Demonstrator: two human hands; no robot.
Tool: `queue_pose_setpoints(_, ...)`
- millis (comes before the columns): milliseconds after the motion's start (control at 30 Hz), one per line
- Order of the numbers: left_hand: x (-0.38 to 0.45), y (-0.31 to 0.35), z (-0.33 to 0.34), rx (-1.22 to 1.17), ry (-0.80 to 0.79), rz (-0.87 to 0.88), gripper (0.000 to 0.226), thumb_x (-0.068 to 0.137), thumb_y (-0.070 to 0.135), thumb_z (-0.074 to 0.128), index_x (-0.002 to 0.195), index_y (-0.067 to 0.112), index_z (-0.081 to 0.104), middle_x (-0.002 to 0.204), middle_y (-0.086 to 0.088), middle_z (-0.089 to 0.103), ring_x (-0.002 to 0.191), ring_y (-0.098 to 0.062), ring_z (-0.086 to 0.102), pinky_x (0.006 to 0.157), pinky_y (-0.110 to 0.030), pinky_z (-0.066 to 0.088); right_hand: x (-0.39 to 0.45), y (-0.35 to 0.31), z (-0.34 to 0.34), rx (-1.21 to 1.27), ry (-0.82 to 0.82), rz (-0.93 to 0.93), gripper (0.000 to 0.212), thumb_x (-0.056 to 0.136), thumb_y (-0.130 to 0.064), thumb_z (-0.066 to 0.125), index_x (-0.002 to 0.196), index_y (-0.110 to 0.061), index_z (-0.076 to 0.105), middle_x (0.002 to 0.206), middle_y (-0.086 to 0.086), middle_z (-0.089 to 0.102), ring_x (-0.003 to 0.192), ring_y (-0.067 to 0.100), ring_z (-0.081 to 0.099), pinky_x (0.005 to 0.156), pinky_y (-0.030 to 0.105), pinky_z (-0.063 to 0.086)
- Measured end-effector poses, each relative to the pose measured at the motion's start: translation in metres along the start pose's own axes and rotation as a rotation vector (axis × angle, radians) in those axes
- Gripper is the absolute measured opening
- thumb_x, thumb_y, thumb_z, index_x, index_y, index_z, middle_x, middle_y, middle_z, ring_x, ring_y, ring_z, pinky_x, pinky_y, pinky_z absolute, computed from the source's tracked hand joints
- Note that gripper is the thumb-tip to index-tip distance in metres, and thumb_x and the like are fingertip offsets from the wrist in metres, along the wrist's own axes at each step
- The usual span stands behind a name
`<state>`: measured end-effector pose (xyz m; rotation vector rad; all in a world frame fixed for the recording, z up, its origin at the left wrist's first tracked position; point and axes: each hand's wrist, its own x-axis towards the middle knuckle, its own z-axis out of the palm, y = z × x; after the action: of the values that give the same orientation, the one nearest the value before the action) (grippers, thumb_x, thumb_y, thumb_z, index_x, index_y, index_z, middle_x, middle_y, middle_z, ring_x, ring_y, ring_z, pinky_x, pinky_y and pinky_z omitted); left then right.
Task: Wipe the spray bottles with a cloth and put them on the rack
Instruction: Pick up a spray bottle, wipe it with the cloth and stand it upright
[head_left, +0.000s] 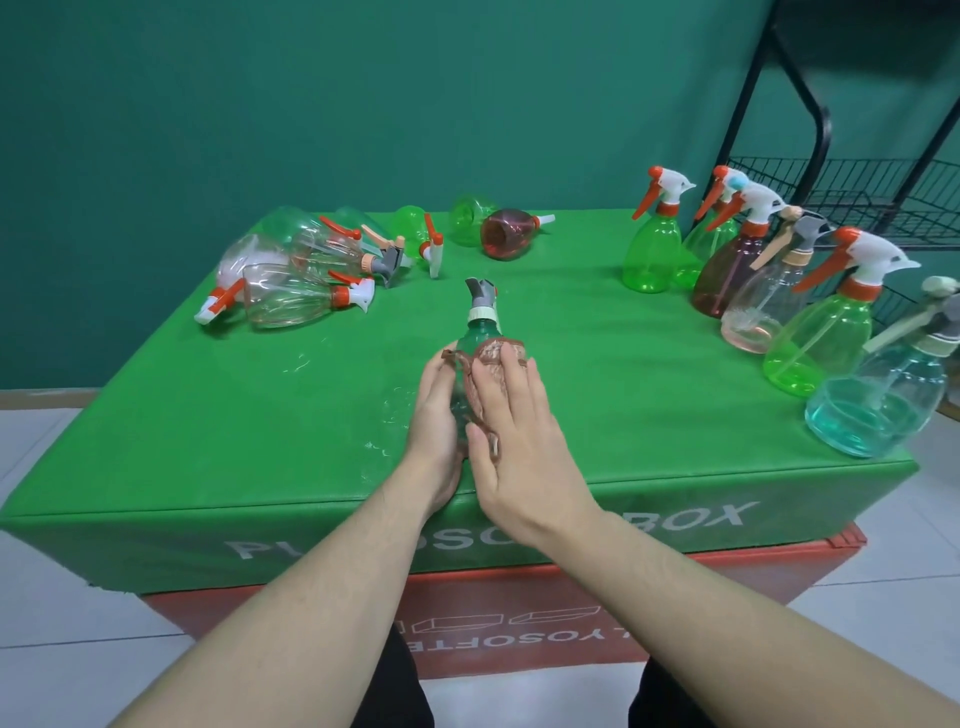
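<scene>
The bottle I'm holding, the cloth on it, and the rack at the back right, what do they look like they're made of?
The held bottle looks like clear teal-green plastic: glossy, and you can see through it. The cloth seems a soft, nubbly brown fabric, possibly microfibre, judging by its wrinkled, textured surface. The rack looks like black-coated metal wire and tubing, with a thin mesh shelf and a matte dark finish.

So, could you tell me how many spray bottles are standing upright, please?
6, on the right of the table: a far green bottle, another green behind it, a dark red, a pinkish clear, a near green, a blue nearest. Others may hide behind.
</scene>
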<state>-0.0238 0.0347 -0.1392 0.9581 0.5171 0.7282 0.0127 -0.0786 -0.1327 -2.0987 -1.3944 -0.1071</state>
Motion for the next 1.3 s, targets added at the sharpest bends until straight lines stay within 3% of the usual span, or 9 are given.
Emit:
queue_pose_setpoints(167,-0.002,0.004,0.002,0.02,0.01,-0.01,0.034,0.108,0.034,0.045,0.136,0.02,0.058,0.119,-0.012,0.075,0.106,-0.027,0.074,0.092,-0.041,0.059,-0.008,0.0,0.002,-0.039,-0.01,-0.029,0.067,0.1,-0.046,0.02,0.163,-0.023,0.012,0.17,0.002,-0.007,0.156,0.023,-0.013,0.127,0.046,0.009)
queue_pose_setpoints(333,0.001,0.002,-0.001,0.043,0.052,-0.057,0.048,0.107,0.041,0.044,0.137,0.007,0.058,0.127,-0.016,0.071,0.116,-0.027,0.07,0.092,-0.035,0.059,0.009,-0.002,0.001,-0.072,0.02,-0.043,0.067,0.1,-0.045,0.019,0.162,-0.02,0.02,0.17,0.007,0.008,0.157,0.027,0.0,0.127,0.046,0.014)
queue_pose_setpoints(533,0.007,0.0,-0.006,0.013,-0.009,-0.046,0.068,0.098,0.063,0.048,0.15,0.019,0.048,0.144,-0.002,0.063,0.135,-0.019,0.058,0.115,-0.04,0.04,0.043,-0.014,-0.008,0.05,0.025,0.022,0.07,0.097,-0.046,0.017,0.159,-0.017,0.028,0.167,0.007,0.021,0.154,0.023,0.014,0.127,0.039,0.013)
queue_pose_setpoints(633,0.004,0.004,-0.005,0.0,-0.06,-0.047,0.076,0.089,0.074,0.054,0.15,0.028,0.048,0.142,0.004,0.064,0.131,-0.014,0.061,0.107,-0.04,0.048,0.06,-0.018,-0.013,0.083,-0.037,0.072,0.061,0.102,-0.041,0.026,0.159,-0.019,0.027,0.168,0.003,0.02,0.154,0.021,0.015,0.126,0.04,0.016)
queue_pose_setpoints(767,-0.005,0.009,-0.001,-0.009,-0.08,-0.064,0.073,0.079,0.071,0.055,0.141,0.033,0.053,0.134,-0.001,0.069,0.115,-0.024,0.069,0.077,-0.051,0.062,0.081,-0.021,-0.022,0.163,-0.088,0.15,0.057,0.104,-0.036,0.028,0.158,-0.019,0.03,0.168,0.004,0.019,0.153,0.024,0.022,0.124,0.041,0.022)
queue_pose_setpoints(900,-0.01,0.012,-0.003,-0.057,-0.086,-0.056,0.064,0.084,0.054,0.06,0.143,0.03,0.049,0.114,-0.003,0.076,0.083,-0.019,0.076,0.059,-0.038,0.059,0.087,-0.028,-0.034,0.3,-0.092,0.239,0.049,0.108,-0.03,0.029,0.155,-0.02,0.036,0.164,0.003,0.03,0.145,0.026,0.037,0.117,0.035,0.027)
queue_pose_setpoints(1067,-0.01,0.012,-0.005,-0.041,-0.089,-0.063,0.076,0.079,0.054,0.066,0.148,0.031,0.044,0.117,-0.003,0.074,0.086,-0.018,0.074,0.059,-0.038,0.058,0.073,-0.026,-0.033,0.362,-0.048,0.215,0.048,0.108,-0.028,0.031,0.155,-0.022,0.037,0.162,-0.002,0.035,0.145,0.016,0.037,0.117,0.026,0.024)
queue_pose_setpoints(1167,-0.009,0.012,-0.004,-0.061,-0.067,-0.056,0.075,0.081,0.055,0.067,0.148,0.029,0.046,0.125,-0.002,0.073,0.1,-0.019,0.074,0.066,-0.041,0.06,0.059,-0.021,-0.022,0.345,-0.005,0.12,0.051,0.106,-0.03,0.031,0.156,-0.021,0.036,0.162,-0.001,0.034,0.147,0.013,0.033,0.123,0.035,0.026)
queue_pose_setpoints(1300,-0.008,0.012,-0.002,-0.117,-0.028,-0.044,0.075,0.083,0.05,0.067,0.15,0.024,0.043,0.13,-0.006,0.071,0.108,-0.019,0.074,0.072,-0.031,0.061,0.039,-0.012,-0.013,0.254,0.003,0.078,0.062,0.1,-0.042,0.022,0.16,-0.028,0.025,0.167,-0.008,0.02,0.153,0.008,0.019,0.124,0.046,0.024)
